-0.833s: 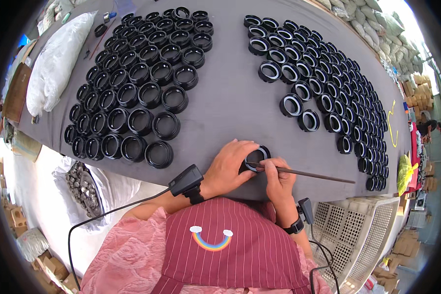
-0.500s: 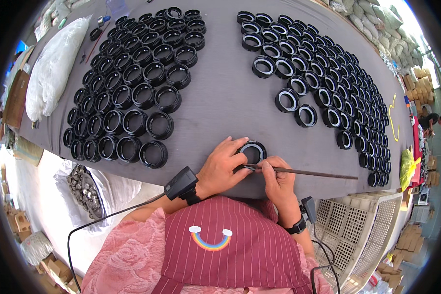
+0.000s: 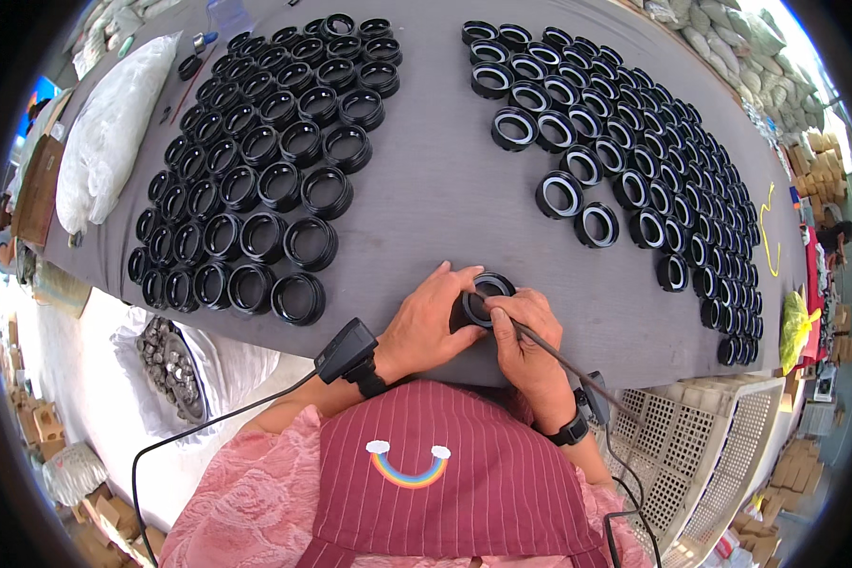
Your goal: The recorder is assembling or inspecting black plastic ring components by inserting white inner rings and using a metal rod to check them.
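Observation:
Near the table's front edge, my left hand (image 3: 426,320) is closed around the side of a black ring (image 3: 498,281) with a round opening. Between the thumb and fingers of my right hand (image 3: 530,331) is a thin dark rod (image 3: 577,365). Its near end slants down to the right past the table edge. The other end is at the ring's inner rim, partly covered by my fingers. Whether the tip touches the ring, I cannot tell. Similar black rings (image 3: 282,207) stand in rows on the left; more rings (image 3: 677,180), with pale inner bands, fill the right.
Grey cloth covers the table (image 3: 426,170). A white plastic bag (image 3: 114,133) lies at its left edge, a yellow cord (image 3: 769,232) at its right. Below the edge stand a plastic crate (image 3: 677,435) on the right and a sack of metal parts (image 3: 170,369) on the left.
The rod has swung from nearly level to a steep slant, its near end now lower. My right hand has turned and moved up and left over the ring. My left hand still grips it.

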### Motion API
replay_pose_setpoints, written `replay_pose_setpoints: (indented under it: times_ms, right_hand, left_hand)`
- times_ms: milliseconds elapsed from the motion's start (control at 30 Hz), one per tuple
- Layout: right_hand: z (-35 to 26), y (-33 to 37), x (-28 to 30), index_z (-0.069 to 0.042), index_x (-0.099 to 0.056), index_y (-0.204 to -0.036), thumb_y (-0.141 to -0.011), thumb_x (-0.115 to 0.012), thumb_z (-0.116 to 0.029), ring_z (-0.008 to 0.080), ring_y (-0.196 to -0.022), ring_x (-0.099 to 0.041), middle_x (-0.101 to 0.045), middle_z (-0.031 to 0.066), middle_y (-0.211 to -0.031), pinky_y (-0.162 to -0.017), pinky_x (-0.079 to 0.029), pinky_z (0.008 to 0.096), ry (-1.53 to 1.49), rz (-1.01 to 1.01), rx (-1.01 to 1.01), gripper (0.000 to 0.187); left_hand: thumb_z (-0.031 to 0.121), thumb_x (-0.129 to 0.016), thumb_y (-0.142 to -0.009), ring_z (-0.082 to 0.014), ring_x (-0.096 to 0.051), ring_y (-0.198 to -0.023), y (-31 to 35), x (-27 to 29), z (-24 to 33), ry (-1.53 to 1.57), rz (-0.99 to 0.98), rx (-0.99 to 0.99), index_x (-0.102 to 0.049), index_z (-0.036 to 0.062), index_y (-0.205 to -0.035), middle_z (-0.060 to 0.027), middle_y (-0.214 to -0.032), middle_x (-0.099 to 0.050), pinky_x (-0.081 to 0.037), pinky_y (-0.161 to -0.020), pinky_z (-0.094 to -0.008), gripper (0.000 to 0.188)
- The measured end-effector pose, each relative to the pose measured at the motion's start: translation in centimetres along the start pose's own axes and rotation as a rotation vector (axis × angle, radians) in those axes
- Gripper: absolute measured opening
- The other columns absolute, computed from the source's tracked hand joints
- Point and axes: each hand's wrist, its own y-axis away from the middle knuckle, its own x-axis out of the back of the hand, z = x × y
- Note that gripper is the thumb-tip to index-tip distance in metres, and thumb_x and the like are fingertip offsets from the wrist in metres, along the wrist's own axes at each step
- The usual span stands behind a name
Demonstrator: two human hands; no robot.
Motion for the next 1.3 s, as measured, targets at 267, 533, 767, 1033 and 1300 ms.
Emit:
replay_pose_setpoints:
  times_ms: [267, 533, 767, 1033, 1300]
  right_hand:
    - [1.5, 1.2, 1.0, -0.003, -0.066, -0.088, -0.095, -0.060, -0.006, 0.0211, -0.073, -0.065, -0.068, 0.0068, -0.076, -0.098, -0.048, 0.0459, -0.276, -0.126, -0.173, 0.009]
    - [1.7, 2.6, 0.1, -0.001, -0.068, -0.092, -0.099, -0.057, -0.010, 0.0188, -0.079, -0.065, -0.070, 0.0083, -0.082, -0.091, -0.052, 0.0420, -0.491, 0.129, -0.363, 0.015]
    - [1.6, 1.1, -0.4, -0.002, -0.069, -0.094, -0.094, -0.064, -0.006, 0.0274, -0.082, -0.066, -0.072, 0.0113, -0.088, -0.074, -0.052, 0.0383, -0.191, 0.020, -0.151, 0.006]
    - [0.2, 0.0, 1.1, -0.002, -0.062, -0.084, -0.089, -0.066, -0.002, 0.0336, -0.069, -0.058, -0.064, 0.0131, -0.077, -0.063, -0.046, 0.0415, 0.175, 0.104, 0.071, 0.006]
    - [-0.1, 1.8, 0.9, -0.002, -0.062, -0.083, -0.090, -0.065, -0.007, 0.0290, -0.064, -0.060, -0.061, 0.0120, -0.070, -0.058, -0.046, 0.0384, 0.210, 0.004, -0.082, 0.010]
  left_hand:
    - [0.014, -0.079, -0.075, -0.0391, -0.057, -0.121, -0.1, 0.2, 0.2, -0.007, 0.007, -0.006, -0.043, 0.0024, -0.136, -0.0190, -0.128, -0.059, -0.033, -0.117, -0.0547, 0.072]
    - [0.016, -0.078, -0.075, -0.0405, -0.057, -0.117, 0.1, -0.6, 0.2, -0.019, 0.036, -0.014, -0.043, 0.0025, -0.132, -0.0186, -0.122, -0.059, -0.029, -0.118, -0.0559, 0.068]
    - [0.017, -0.080, -0.074, -0.0401, -0.058, -0.117, -0.1, -0.4, 0.2, -0.011, 0.031, -0.012, -0.043, 0.0023, -0.132, -0.0187, -0.123, -0.059, -0.030, -0.118, -0.0554, 0.071]
    - [0.018, -0.080, -0.074, -0.0419, -0.058, -0.116, 0.1, -0.4, 0.3, -0.005, 0.040, 0.017, -0.042, 0.0017, -0.130, -0.0203, -0.121, -0.060, -0.030, -0.118, -0.0556, 0.069]
    - [0.017, -0.079, -0.074, -0.0429, -0.058, -0.115, 0.0, -0.6, 0.2, -0.026, 0.047, -0.003, -0.042, 0.0011, -0.129, -0.0210, -0.121, -0.060, -0.031, -0.117, -0.0549, 0.069]
